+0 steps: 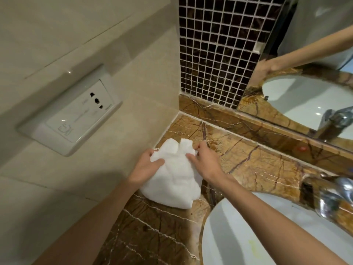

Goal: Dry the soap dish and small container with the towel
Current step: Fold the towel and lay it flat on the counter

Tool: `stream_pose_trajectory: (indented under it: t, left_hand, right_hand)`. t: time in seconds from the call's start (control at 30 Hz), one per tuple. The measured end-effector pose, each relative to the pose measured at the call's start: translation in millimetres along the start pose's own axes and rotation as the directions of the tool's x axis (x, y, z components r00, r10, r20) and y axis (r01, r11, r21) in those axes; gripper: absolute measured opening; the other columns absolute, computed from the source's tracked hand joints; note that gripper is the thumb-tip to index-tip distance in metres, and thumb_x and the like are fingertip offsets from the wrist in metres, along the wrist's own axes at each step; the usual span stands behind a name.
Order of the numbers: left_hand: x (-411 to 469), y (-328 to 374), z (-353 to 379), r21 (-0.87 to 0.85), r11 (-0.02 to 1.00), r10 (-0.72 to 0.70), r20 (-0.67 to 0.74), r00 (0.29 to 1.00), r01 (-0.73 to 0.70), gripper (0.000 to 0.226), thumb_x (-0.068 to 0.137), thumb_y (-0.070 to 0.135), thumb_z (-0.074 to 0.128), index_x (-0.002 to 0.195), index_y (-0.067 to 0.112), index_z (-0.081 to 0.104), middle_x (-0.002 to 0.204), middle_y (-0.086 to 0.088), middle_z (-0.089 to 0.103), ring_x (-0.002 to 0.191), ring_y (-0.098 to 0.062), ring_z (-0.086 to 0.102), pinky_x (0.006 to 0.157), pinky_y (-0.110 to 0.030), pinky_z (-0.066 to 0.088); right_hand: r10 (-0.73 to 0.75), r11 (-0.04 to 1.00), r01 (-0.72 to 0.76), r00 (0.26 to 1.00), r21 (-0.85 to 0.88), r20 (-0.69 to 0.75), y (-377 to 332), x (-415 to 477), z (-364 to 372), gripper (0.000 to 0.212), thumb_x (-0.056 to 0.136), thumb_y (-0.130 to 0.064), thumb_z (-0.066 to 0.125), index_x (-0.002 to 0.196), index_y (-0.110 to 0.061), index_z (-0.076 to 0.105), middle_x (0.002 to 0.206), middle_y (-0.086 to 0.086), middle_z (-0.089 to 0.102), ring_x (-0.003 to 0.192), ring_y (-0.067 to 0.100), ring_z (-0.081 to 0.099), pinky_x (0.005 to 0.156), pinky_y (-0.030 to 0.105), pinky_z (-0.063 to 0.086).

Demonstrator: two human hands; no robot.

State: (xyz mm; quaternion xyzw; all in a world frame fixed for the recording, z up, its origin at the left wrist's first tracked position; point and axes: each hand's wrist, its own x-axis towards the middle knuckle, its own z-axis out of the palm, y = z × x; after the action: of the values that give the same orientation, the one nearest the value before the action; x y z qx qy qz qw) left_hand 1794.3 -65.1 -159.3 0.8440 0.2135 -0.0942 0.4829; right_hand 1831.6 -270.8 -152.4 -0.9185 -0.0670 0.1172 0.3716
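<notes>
A white towel (pixel 174 173) is bunched up over the brown marble counter (pixel 254 161), close to the corner by the wall. My left hand (pixel 147 165) grips its left side with the thumb on top. My right hand (pixel 205 161) holds its right side, fingers pressed into the cloth. The towel bulges as if wrapped around something, but whatever is inside is hidden. Neither a soap dish nor a small container shows anywhere.
A white basin (pixel 248 232) lies at the lower right, with a chrome tap (pixel 332 197) beside it. A mirror (pixel 305 64) and dark mosaic tiles (pixel 219 48) stand behind the counter. A white wall socket (pixel 76 113) sits on the beige tiled wall at left.
</notes>
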Motion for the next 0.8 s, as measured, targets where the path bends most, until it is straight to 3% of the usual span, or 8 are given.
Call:
stream_pose_trajectory:
  t: [0.07,0.13,0.23,0.37,0.53,0.63,0.73,0.8]
  left_hand:
    - [-1.8,-3.2,5.0,0.005,1.0,0.024,-0.043,0.999,-0.023,0.027,0.088,0.034,0.058,0.112,0.022,0.053,0.105,0.008,0.057,0.095,-0.013,0.053,0.082,-0.029,0.039]
    - [-3.6,-5.0,7.7,0.021,0.998,0.066,-0.063,0.996,-0.065,0.037,0.092,0.028,0.054,0.128,0.02,0.048,0.123,0.003,0.052,0.112,-0.015,0.048,0.095,-0.03,0.035]
    - [-3.1,-4.2,7.5,0.145,0.972,0.186,0.004,0.983,-0.185,0.05,0.088,0.015,0.058,0.136,0.02,0.044,0.14,-0.003,0.044,0.129,-0.02,0.039,0.108,-0.031,0.027]
    - [2.1,2.6,1.6,0.403,0.888,0.223,0.044,0.974,-0.222,0.033,0.082,0.034,0.068,0.109,0.019,0.056,0.116,-0.005,0.054,0.108,-0.021,0.05,0.089,-0.029,0.036]
    - [1.8,13.2,-7.5,0.397,0.89,0.268,-0.056,0.962,-0.225,0.033,0.076,0.044,0.071,0.067,0.027,0.044,0.072,0.007,0.051,0.07,-0.015,0.049,0.056,-0.025,0.031]
    - [2.7,14.0,1.4,0.433,0.877,0.278,-0.104,0.955,-0.208,0.031,0.084,0.042,0.064,0.102,0.018,0.057,0.106,-0.004,0.053,0.1,-0.021,0.051,0.086,-0.031,0.041]
    - [-0.7,7.6,16.6,0.566,0.799,0.29,-0.061,0.955,-0.206,0.056,0.093,0.045,0.045,0.139,0.017,0.035,0.144,-0.015,0.032,0.135,-0.031,0.029,0.113,-0.044,0.026]
    - [-3.6,2.4,27.3,0.671,0.678,0.38,0.03,0.924,-0.301,0.064,0.093,0.051,0.031,0.148,0.022,0.014,0.157,-0.011,0.01,0.144,-0.03,0.007,0.119,-0.047,0.008]
  right_hand:
    - [0.055,0.997,-0.058,0.997,-0.049,-0.048,4.6,4.1,-1.6,0.022,0.092,-0.042,0.059,0.097,-0.024,0.047,0.086,-0.004,0.062,0.081,0.02,0.059,0.083,0.046,0.049]
    - [0.104,0.992,-0.101,0.994,-0.074,0.026,9.3,4.1,-2.0,0.031,0.089,-0.047,0.06,0.098,-0.018,0.055,0.09,-0.001,0.062,0.083,0.02,0.058,0.084,0.045,0.049]
    - [0.106,0.989,-0.086,0.98,-0.119,0.17,13.6,-2.2,-0.3,0.031,0.084,-0.041,0.069,0.077,-0.014,0.055,0.07,0.0,0.054,0.068,0.02,0.053,0.076,0.042,0.049]
    - [0.088,0.973,-0.052,0.984,-0.224,0.156,10.9,-6.1,-3.0,0.03,0.083,-0.028,0.063,0.061,-0.017,0.046,0.063,0.0,0.046,0.065,0.024,0.049,0.071,0.039,0.044]
    - [0.015,0.977,-0.018,1.0,-0.211,-0.012,7.8,-15.2,-6.4,0.027,0.083,-0.035,0.051,0.065,-0.017,0.047,0.061,-0.002,0.049,0.058,0.018,0.049,0.066,0.036,0.042]
    - [0.067,0.961,-0.079,0.996,-0.266,-0.055,8.4,-17.6,-6.0,0.012,0.085,-0.026,0.05,0.086,-0.015,0.048,0.075,0.001,0.057,0.072,0.025,0.055,0.073,0.041,0.042]
    - [0.145,0.9,-0.173,0.985,-0.401,-0.098,13.1,-24.0,-0.7,0.03,0.086,-0.023,0.051,0.113,-0.011,0.046,0.106,0.012,0.059,0.1,0.034,0.054,0.087,0.046,0.039]
    - [0.021,0.883,-0.087,0.989,-0.462,-0.146,14.4,-27.6,4.3,0.041,0.088,-0.025,0.052,0.125,-0.009,0.045,0.125,0.017,0.054,0.116,0.035,0.048,0.095,0.048,0.038]
